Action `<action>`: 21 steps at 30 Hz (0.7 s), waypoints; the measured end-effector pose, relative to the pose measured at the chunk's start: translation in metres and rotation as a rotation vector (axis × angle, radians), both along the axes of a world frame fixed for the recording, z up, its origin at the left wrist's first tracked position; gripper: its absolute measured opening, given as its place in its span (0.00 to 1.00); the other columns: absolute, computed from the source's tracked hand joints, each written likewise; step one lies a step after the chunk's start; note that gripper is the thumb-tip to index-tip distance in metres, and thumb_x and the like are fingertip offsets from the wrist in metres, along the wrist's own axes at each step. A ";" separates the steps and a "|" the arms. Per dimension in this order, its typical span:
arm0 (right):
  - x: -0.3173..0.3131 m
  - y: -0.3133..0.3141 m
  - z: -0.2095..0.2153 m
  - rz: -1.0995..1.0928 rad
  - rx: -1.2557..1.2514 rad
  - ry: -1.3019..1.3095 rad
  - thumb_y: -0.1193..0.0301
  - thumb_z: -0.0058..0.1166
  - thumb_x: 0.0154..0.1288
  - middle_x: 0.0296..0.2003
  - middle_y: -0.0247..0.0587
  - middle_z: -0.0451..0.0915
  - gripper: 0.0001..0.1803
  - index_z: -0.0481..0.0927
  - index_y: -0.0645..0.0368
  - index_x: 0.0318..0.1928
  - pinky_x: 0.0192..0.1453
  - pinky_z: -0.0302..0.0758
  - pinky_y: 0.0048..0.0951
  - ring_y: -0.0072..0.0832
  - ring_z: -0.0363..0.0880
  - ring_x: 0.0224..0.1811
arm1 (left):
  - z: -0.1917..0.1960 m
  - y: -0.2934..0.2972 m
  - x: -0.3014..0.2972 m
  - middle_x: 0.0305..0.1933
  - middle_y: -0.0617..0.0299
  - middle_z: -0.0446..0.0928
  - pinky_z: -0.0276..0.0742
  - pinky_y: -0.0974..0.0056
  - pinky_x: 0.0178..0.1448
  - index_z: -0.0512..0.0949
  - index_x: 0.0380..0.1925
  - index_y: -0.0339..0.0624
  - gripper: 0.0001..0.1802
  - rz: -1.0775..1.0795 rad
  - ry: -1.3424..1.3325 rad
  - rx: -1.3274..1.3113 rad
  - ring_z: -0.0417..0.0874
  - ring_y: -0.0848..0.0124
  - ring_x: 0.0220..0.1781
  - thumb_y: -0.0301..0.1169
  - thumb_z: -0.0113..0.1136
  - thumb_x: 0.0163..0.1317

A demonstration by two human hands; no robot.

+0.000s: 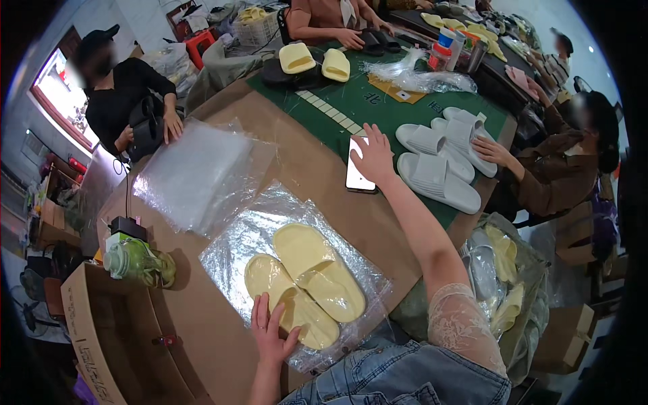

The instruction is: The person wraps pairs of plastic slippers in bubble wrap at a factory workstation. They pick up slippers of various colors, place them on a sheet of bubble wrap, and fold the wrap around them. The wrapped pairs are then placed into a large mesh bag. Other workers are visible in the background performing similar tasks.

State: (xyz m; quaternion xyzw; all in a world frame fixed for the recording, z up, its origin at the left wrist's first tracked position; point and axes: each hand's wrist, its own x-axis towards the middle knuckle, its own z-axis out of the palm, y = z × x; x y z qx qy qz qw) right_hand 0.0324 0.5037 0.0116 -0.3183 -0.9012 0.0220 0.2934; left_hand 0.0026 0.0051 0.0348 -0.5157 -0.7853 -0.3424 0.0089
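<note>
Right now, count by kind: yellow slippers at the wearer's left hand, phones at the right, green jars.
Yellow slippers at the left hand: 2
Phone at the right hand: 1
Green jar: 1
Total: 4

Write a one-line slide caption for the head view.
The left hand touches yellow slippers amid clear plastic; the right hand spreads over a lit phone near grey slippers.
</note>
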 end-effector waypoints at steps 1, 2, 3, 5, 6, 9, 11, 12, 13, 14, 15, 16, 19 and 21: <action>-0.002 0.001 -0.002 -0.006 -0.007 -0.028 0.55 0.50 0.67 0.71 0.56 0.62 0.25 0.78 0.51 0.61 0.76 0.52 0.59 0.53 0.53 0.77 | 0.000 0.000 0.000 0.76 0.43 0.59 0.60 0.39 0.73 0.72 0.61 0.45 0.36 -0.003 -0.006 0.003 0.59 0.38 0.75 0.40 0.69 0.50; -0.003 0.002 -0.004 -0.013 -0.004 -0.024 0.55 0.50 0.67 0.71 0.56 0.62 0.25 0.78 0.51 0.61 0.76 0.51 0.59 0.53 0.53 0.77 | 0.001 0.001 0.001 0.76 0.43 0.59 0.59 0.39 0.73 0.72 0.61 0.45 0.36 -0.004 -0.003 -0.003 0.59 0.38 0.75 0.40 0.69 0.50; -0.003 0.004 -0.006 -0.020 -0.002 -0.019 0.55 0.50 0.67 0.71 0.56 0.62 0.25 0.79 0.51 0.61 0.77 0.51 0.59 0.53 0.53 0.77 | 0.003 0.001 0.001 0.76 0.43 0.59 0.59 0.39 0.73 0.72 0.61 0.45 0.36 -0.006 0.000 -0.008 0.59 0.38 0.75 0.40 0.69 0.50; -0.005 0.004 -0.008 -0.037 -0.006 -0.034 0.55 0.50 0.67 0.71 0.56 0.62 0.26 0.79 0.51 0.61 0.77 0.51 0.59 0.53 0.53 0.77 | 0.002 0.000 0.000 0.76 0.43 0.59 0.59 0.39 0.73 0.72 0.61 0.45 0.36 -0.005 0.005 -0.015 0.59 0.38 0.75 0.40 0.69 0.50; -0.006 0.004 -0.008 -0.048 -0.011 -0.053 0.55 0.50 0.67 0.71 0.56 0.62 0.26 0.78 0.51 0.61 0.77 0.51 0.59 0.53 0.53 0.77 | 0.001 0.000 0.000 0.76 0.43 0.59 0.59 0.39 0.73 0.72 0.61 0.45 0.35 -0.005 0.006 -0.015 0.59 0.38 0.75 0.41 0.69 0.50; -0.006 0.001 -0.006 -0.066 0.011 -0.057 0.56 0.50 0.67 0.71 0.56 0.62 0.25 0.78 0.51 0.61 0.76 0.51 0.59 0.52 0.53 0.76 | 0.000 0.000 0.000 0.75 0.43 0.61 0.62 0.39 0.72 0.72 0.62 0.46 0.35 0.006 0.028 -0.009 0.61 0.38 0.74 0.44 0.68 0.54; -0.003 -0.002 0.000 -0.064 0.015 0.005 0.57 0.50 0.67 0.71 0.56 0.63 0.24 0.78 0.52 0.60 0.76 0.53 0.58 0.52 0.54 0.76 | 0.000 0.000 0.000 0.75 0.43 0.61 0.63 0.40 0.72 0.73 0.63 0.47 0.35 0.007 0.033 -0.004 0.62 0.37 0.74 0.46 0.68 0.56; 0.003 -0.003 0.005 -0.059 0.006 0.060 0.58 0.49 0.67 0.70 0.55 0.63 0.24 0.78 0.53 0.60 0.76 0.54 0.57 0.52 0.55 0.76 | -0.001 0.000 0.000 0.75 0.43 0.61 0.62 0.40 0.72 0.73 0.63 0.47 0.35 0.002 0.028 -0.002 0.62 0.38 0.74 0.46 0.68 0.56; 0.008 -0.004 0.011 -0.053 -0.002 0.115 0.60 0.49 0.68 0.70 0.55 0.64 0.23 0.78 0.53 0.60 0.75 0.55 0.56 0.52 0.55 0.76 | -0.001 0.000 0.000 0.75 0.43 0.61 0.62 0.40 0.72 0.73 0.63 0.47 0.35 -0.002 0.024 0.001 0.61 0.38 0.74 0.46 0.68 0.56; 0.014 -0.005 0.015 -0.053 -0.019 0.143 0.61 0.49 0.68 0.69 0.55 0.64 0.22 0.78 0.54 0.59 0.75 0.55 0.55 0.52 0.56 0.75 | -0.001 0.000 0.000 0.75 0.43 0.60 0.61 0.40 0.73 0.73 0.62 0.46 0.35 0.000 0.017 0.008 0.61 0.38 0.74 0.45 0.68 0.55; 0.021 -0.007 0.019 -0.054 -0.035 0.171 0.62 0.49 0.68 0.69 0.55 0.65 0.22 0.78 0.54 0.59 0.75 0.56 0.55 0.53 0.57 0.75 | -0.002 0.000 0.000 0.75 0.42 0.60 0.60 0.40 0.73 0.73 0.62 0.45 0.35 0.002 0.010 0.015 0.60 0.39 0.75 0.44 0.68 0.54; 0.029 -0.009 0.022 -0.057 -0.049 0.199 0.63 0.49 0.68 0.69 0.55 0.65 0.21 0.78 0.54 0.58 0.74 0.57 0.54 0.53 0.57 0.74 | -0.002 0.000 0.001 0.75 0.42 0.60 0.59 0.39 0.74 0.73 0.61 0.45 0.35 0.000 0.003 0.024 0.60 0.39 0.75 0.43 0.68 0.53; 0.050 -0.016 0.027 -0.019 -0.086 0.243 0.66 0.51 0.67 0.67 0.54 0.67 0.19 0.79 0.55 0.56 0.74 0.58 0.53 0.53 0.59 0.73 | 0.001 0.001 0.001 0.75 0.43 0.61 0.61 0.40 0.73 0.73 0.62 0.45 0.34 0.006 0.022 0.011 0.61 0.39 0.74 0.46 0.68 0.57; 0.061 -0.023 0.031 0.020 -0.057 0.264 0.69 0.53 0.65 0.66 0.53 0.69 0.17 0.79 0.55 0.54 0.73 0.60 0.52 0.53 0.61 0.72 | 0.001 0.001 0.002 0.75 0.42 0.61 0.60 0.40 0.74 0.73 0.61 0.44 0.34 0.005 0.011 0.021 0.61 0.39 0.75 0.45 0.68 0.55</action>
